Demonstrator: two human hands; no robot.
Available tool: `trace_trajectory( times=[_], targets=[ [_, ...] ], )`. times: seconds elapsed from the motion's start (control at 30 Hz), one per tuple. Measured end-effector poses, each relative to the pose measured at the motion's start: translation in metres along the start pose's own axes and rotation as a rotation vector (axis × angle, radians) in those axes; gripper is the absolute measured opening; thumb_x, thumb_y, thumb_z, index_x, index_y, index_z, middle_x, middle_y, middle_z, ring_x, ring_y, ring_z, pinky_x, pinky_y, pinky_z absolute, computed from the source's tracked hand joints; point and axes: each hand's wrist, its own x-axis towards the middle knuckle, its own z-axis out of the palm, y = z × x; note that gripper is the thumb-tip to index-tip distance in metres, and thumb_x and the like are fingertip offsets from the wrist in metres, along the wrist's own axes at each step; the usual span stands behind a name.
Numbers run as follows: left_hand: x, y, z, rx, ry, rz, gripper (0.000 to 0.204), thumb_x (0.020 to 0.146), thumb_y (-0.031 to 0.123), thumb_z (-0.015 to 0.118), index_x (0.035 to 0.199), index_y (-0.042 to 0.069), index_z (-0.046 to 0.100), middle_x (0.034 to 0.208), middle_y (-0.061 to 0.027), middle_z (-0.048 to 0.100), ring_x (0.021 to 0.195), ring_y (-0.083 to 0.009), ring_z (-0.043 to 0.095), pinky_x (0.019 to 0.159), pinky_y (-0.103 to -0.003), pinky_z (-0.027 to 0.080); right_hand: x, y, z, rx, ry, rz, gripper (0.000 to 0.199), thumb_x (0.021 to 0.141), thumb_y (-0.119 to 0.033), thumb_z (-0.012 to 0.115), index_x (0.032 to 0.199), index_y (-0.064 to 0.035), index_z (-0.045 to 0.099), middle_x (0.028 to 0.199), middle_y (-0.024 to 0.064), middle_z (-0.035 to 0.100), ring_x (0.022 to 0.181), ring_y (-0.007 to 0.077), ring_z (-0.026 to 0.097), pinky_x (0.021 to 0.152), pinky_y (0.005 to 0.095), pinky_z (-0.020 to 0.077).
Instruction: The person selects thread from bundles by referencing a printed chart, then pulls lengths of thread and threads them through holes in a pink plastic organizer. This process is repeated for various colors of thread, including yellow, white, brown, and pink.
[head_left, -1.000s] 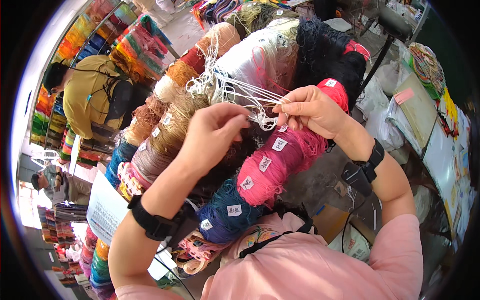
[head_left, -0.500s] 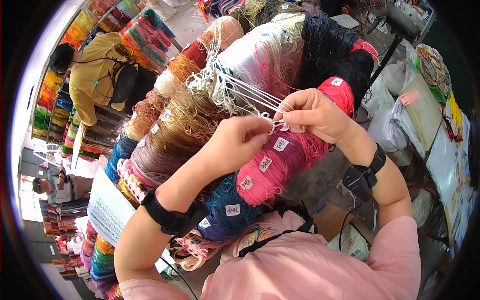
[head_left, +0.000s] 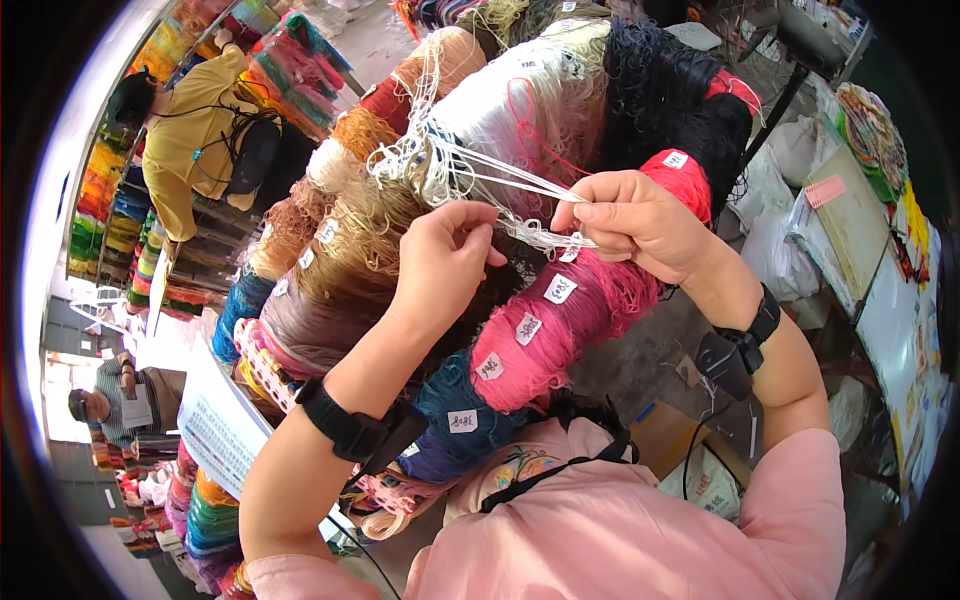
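A bundle of white cords [head_left: 505, 178] stretches taut from a tangled white hank [head_left: 440, 165] to my right hand [head_left: 630, 225]. My right thumb and forefinger pinch the cords, and a loose white strand hangs beneath those fingers. My left hand [head_left: 445, 255] is raised over the brown and tan yarn [head_left: 355, 240], beside the white strands. Its fingers are loosely bent with a gap at the thumb, and no cord shows between them. Below both hands lies a thick roll of pink yarn [head_left: 535, 335] with small white paper labels.
Skeins of dark blue yarn [head_left: 445, 400], black yarn [head_left: 655, 100] and white yarn [head_left: 535, 95] surround my hands. A printed paper sheet [head_left: 220, 420] stands at left. A person in yellow [head_left: 195, 130] works at a rack, another person sits farther back. Plastic bags [head_left: 780, 245] lie at right.
My left hand has come away from my right hand, moving left and slightly up. My right hand stays nearly in place, and the white cords are drawn together more tightly.
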Motion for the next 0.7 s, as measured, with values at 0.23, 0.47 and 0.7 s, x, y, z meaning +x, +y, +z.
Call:
trace_trajectory(
  times=[0.23, 0.47, 0.7],
  targets=[
    [-0.002, -0.008, 0.014, -0.869, -0.009, -0.514, 0.015, 0.081, 0.012, 0.049, 0.092, 0.002, 0.049, 0.081, -0.0017, 0.053, 0.059, -0.0059, 0.047, 0.047, -0.015, 0.039, 0.002, 0.002, 0.0, -0.024, -0.027, -0.001, 0.018, 0.083, -0.011, 0.042, 0.087, 0.0033, 0.052, 0.047, -0.0053, 0.033, 0.04, 0.0013, 0.025, 0.038, 0.0165, 0.0188],
    [-0.006, -0.003, 0.021, -0.911, 0.076, -0.44, 0.008, 0.08, 0.012, 0.052, 0.084, 0.005, 0.051, 0.076, 0.0004, 0.05, 0.054, -0.0037, 0.039, 0.046, -0.015, 0.033, -0.003, 0.001, 0.0, -0.047, -0.024, 0.043, 0.016, 0.082, -0.01, 0.046, 0.086, 0.0036, 0.054, 0.049, -0.0053, 0.035, 0.042, 0.0008, 0.028, 0.039, 0.0155, 0.0208],
    [-0.043, 0.022, 0.012, -0.904, 0.098, -0.362, 0.012, 0.081, 0.01, 0.051, 0.087, 0.001, 0.056, 0.079, -0.004, 0.057, 0.053, -0.002, 0.046, 0.046, -0.013, 0.038, -0.003, 0.003, 0.008, -0.183, -0.066, 0.027, 0.02, 0.082, -0.014, 0.047, 0.089, 0.0029, 0.055, 0.058, 0.0007, 0.052, 0.048, 0.0028, 0.04, 0.045, 0.014, 0.0299]
  ],
)
